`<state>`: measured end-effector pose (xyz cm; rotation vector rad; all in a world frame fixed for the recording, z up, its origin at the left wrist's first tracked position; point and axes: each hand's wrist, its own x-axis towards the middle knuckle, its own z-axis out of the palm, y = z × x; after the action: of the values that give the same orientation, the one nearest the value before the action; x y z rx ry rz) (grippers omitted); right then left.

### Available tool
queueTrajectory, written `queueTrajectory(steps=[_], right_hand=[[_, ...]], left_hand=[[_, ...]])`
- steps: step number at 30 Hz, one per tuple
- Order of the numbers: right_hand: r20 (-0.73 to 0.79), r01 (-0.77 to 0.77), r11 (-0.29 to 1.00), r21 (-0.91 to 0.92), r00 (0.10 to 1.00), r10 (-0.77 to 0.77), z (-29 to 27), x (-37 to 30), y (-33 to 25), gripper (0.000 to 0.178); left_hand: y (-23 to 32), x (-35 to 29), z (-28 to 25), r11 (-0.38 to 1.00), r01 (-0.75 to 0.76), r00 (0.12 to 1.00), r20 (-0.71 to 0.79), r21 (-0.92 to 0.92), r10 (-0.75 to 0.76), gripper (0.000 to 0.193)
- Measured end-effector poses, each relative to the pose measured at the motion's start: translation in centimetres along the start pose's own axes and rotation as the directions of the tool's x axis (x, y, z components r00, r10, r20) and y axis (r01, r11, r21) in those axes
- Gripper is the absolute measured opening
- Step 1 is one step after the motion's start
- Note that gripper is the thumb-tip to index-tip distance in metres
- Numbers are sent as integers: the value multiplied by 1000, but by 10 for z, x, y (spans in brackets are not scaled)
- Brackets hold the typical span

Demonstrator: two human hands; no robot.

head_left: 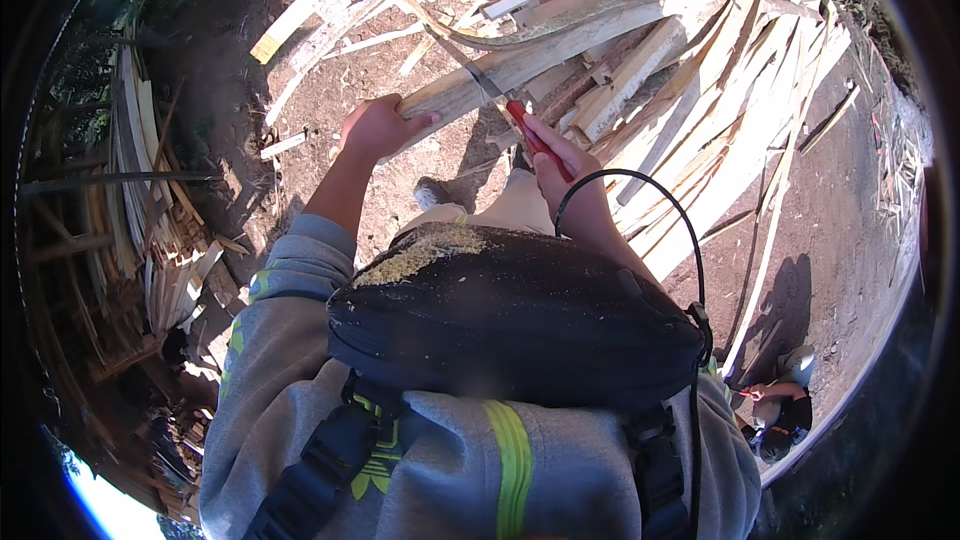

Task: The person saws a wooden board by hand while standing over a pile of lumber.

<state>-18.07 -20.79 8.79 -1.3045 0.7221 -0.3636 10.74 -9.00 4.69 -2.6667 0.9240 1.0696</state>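
My left hand (378, 128) is closed around the near left end of a long pale wooden board (455, 98), its thumb lying on top. The board slants away to the right over a heap of wood. My right hand (562, 158) is wrapped round the red handle of a hand saw (530, 130). Its narrow dark blade points up and left and lies across the board; its teeth are too small to make out. A curved strip with bark on its edge (480, 41) runs close along the board's far side.
Piled planks and offcuts (720, 140) cover the ground ahead and right. More slats (140, 150) stand at the far left. A black bag (500, 315) dusted with sawdust hangs at my front, a black cable (675, 202) looping beside my right forearm. Another person (780, 410) is at lower right.
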Motion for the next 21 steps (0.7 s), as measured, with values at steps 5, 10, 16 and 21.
queueTrajectory(steps=[5, 10, 16, 21], right_hand=[[-4, -142, 988, 58, 990, 142, -40, 25, -11, 47], [127, -264, 964, -27, 956, 265, -65, 56, -53, 47], [95, -164, 950, -267, 976, 195, -25, 35, -50, 52], [9, -132, 957, -260, 990, 139, -9, 25, -40, 50]], left_hand=[[0, -9, 1, 999, -36, 998, -45, 5, 36, 81], [-9, 5, 16, 994, -105, 994, -23, 30, 106, 83], [-17, 11, 21, 991, -136, 991, -2, -8, 136, 83], [-23, 15, 42, 986, -145, 987, 57, -79, 149, 83]])
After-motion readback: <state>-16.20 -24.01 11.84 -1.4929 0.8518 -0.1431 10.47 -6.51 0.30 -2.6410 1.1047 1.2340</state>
